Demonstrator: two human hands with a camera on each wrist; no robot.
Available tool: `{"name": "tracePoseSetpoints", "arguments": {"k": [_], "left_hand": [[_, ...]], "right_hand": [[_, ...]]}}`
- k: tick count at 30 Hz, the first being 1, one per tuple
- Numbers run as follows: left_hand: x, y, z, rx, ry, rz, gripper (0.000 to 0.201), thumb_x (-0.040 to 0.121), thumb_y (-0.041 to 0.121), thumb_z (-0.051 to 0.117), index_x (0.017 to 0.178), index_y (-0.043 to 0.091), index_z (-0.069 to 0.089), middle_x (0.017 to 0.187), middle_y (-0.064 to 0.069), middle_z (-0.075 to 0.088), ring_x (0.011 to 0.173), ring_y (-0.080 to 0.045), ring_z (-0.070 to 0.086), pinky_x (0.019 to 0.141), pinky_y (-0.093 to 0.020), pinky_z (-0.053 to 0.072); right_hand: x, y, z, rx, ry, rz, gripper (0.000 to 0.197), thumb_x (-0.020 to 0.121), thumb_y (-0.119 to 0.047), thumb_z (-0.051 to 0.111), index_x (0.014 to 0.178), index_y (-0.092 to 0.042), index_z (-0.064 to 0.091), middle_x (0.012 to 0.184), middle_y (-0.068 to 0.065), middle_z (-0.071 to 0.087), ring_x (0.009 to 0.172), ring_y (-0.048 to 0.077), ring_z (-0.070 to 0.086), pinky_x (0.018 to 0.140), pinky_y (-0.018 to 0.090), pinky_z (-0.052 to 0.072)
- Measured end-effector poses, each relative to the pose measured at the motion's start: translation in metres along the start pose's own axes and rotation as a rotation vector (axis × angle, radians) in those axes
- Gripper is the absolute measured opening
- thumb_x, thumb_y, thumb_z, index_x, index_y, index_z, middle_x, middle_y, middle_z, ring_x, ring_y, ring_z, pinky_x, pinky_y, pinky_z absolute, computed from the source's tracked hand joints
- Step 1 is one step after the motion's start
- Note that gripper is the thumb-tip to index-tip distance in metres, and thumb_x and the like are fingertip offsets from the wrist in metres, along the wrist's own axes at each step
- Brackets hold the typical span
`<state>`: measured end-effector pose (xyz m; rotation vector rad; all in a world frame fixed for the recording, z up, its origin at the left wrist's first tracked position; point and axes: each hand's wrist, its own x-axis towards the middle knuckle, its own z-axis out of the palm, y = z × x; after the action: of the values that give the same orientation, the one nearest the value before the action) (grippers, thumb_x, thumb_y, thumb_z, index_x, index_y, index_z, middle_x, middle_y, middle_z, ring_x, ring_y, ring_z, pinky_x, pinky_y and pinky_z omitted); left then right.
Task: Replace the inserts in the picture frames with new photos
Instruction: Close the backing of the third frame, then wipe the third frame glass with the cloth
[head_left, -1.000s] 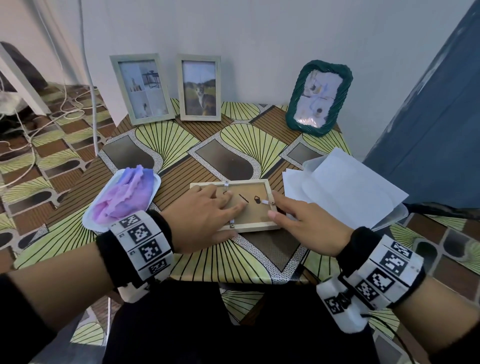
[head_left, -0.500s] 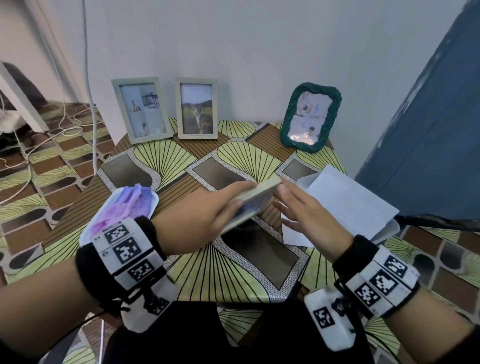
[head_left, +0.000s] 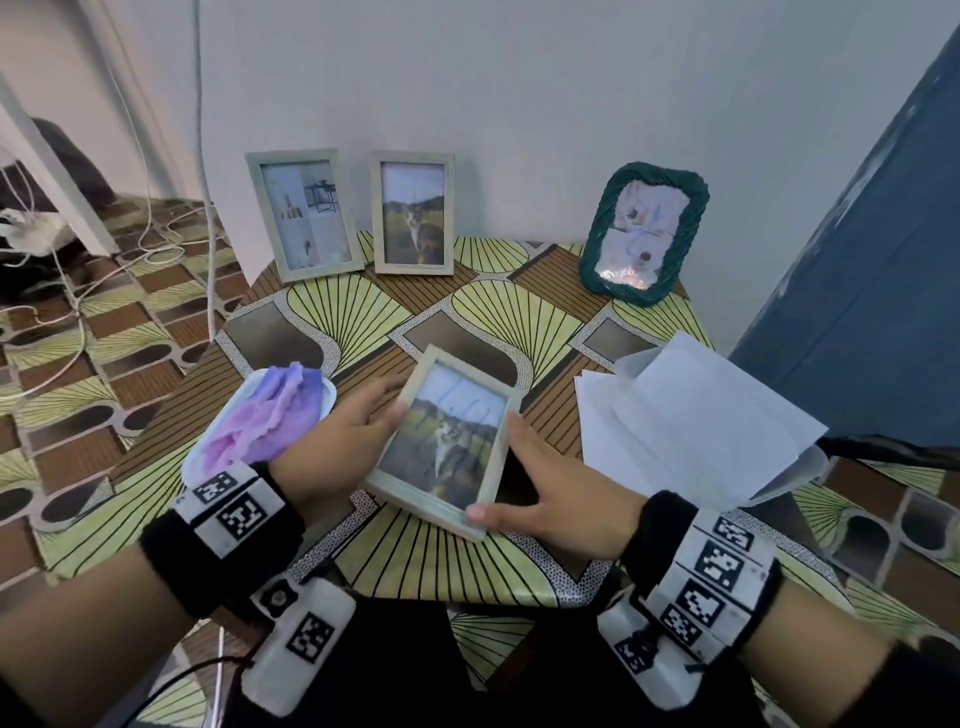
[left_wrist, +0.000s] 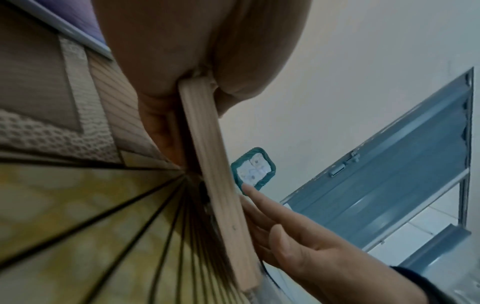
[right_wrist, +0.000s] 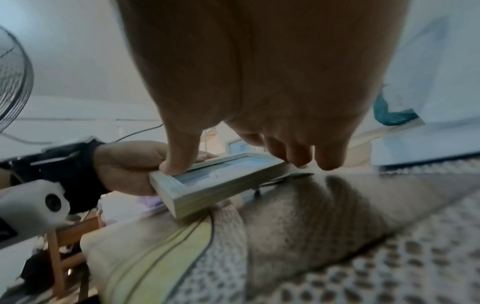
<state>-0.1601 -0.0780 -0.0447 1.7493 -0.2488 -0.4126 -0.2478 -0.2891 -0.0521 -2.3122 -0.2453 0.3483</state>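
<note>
A pale wooden picture frame with a cat photo faces up, tilted just above the patterned table. My left hand grips its left edge, thumb on top and fingers underneath. My right hand holds its right side, thumb on the near corner and fingers along the edge. In the left wrist view the frame's side is edge-on, pinched by my left hand, with my right hand's fingers against it. The right wrist view shows my right thumb on the frame's corner.
Two pale frames and a green woven frame lean on the back wall. White sheets lie in a clear tray at the right. A purple cloth sits on a white plate at the left. Cables cross the floor.
The frame lay face down on the table with my fingers at its back clips. Both hands lifted it and turned it over; its photo side now faces up.
</note>
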Motion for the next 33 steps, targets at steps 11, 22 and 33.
{"name": "tracePoseSetpoints", "arguments": {"k": [11,22,33], "left_hand": [[-0.008,-0.01,-0.033,0.719,-0.143,0.139,0.021,0.093,0.016,0.064,0.112,0.016,0.071,0.084,0.008,0.071,0.077,-0.006,0.064,0.075,-0.024,0.052],[-0.018,-0.006,-0.049,0.911,0.137,0.441,0.042,0.09,0.027,0.066,0.131,0.023,0.059,0.112,0.003,0.058,0.101,-0.014,0.052,0.086,-0.027,0.04],[-0.024,-0.029,-0.128,1.17,-0.243,0.085,0.066,0.096,0.054,0.033,0.155,0.034,0.012,0.163,0.006,0.003,0.15,-0.009,0.0,0.12,-0.022,0.005]], "right_hand": [[0.017,0.0,-0.01,-0.465,-0.17,0.133,0.119,0.079,-0.072,0.058,0.155,-0.015,-0.014,0.162,-0.001,-0.02,0.149,0.014,-0.016,0.124,0.039,0.002],[0.016,0.006,-0.012,-0.524,-0.145,0.121,0.121,0.073,-0.083,0.051,0.156,-0.019,-0.009,0.163,-0.006,-0.016,0.148,0.008,-0.017,0.123,0.035,0.002],[0.013,0.005,-0.012,-0.52,-0.135,0.125,0.123,0.068,-0.09,0.042,0.156,-0.023,-0.012,0.162,-0.01,-0.019,0.149,0.004,-0.009,0.12,0.028,0.009]]}}
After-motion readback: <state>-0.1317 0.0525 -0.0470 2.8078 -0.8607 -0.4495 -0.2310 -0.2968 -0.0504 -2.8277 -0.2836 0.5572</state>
